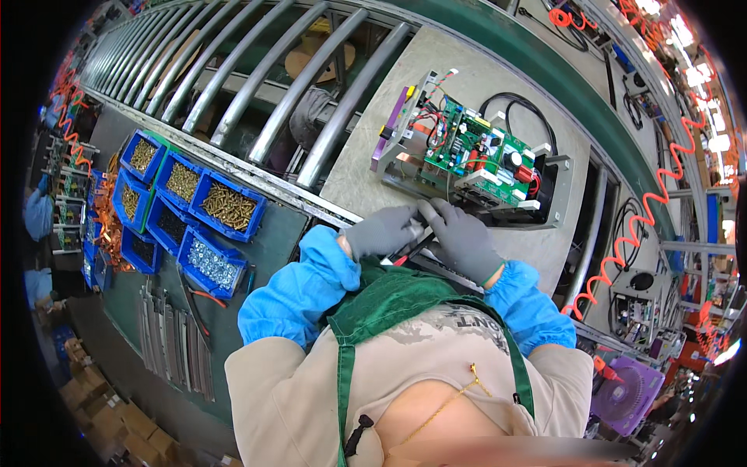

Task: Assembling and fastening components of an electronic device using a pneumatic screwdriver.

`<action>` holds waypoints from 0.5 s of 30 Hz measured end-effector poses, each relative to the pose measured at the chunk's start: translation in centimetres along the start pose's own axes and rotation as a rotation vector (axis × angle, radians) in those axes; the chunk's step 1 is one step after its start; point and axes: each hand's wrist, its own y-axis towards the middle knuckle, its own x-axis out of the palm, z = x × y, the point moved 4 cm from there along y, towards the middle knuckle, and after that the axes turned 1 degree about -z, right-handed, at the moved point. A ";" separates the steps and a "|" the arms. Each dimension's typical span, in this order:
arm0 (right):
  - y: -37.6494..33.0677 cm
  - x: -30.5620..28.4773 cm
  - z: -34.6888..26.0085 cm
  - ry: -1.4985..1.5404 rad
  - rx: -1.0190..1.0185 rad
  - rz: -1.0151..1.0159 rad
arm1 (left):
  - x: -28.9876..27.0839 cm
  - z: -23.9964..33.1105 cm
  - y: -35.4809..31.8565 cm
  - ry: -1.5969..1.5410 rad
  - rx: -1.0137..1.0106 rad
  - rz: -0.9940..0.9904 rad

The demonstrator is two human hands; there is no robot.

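Observation:
My left hand [381, 233] and my right hand [467, 243], both in grey gloves, come together close in front of my apron. Their fingers are bent and meet around something small that I cannot make out; a bit of red and black shows below them. Just beyond the hands an open electrical unit [443, 185] lies on a grey board [354, 167]. It carries a green circuit board [461, 134] with wires and components, a purple panel [393, 128] at its left end and a metal bracket [562, 194] at its right. Behind it curls a black cable [545, 117].
Blue bins [247, 233] of screws, washers and black parts stand at the left, with metal strips [175, 338] nearer me. A roller conveyor [272, 117] runs across the far left. Red coiled hoses [650, 210] hang at the right, above a purple panel [626, 393].

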 end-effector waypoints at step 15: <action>-0.1 -2.0 0.9 0.210 0.155 0.286 | 0.0 6.0 -4.2 0.179 0.478 0.134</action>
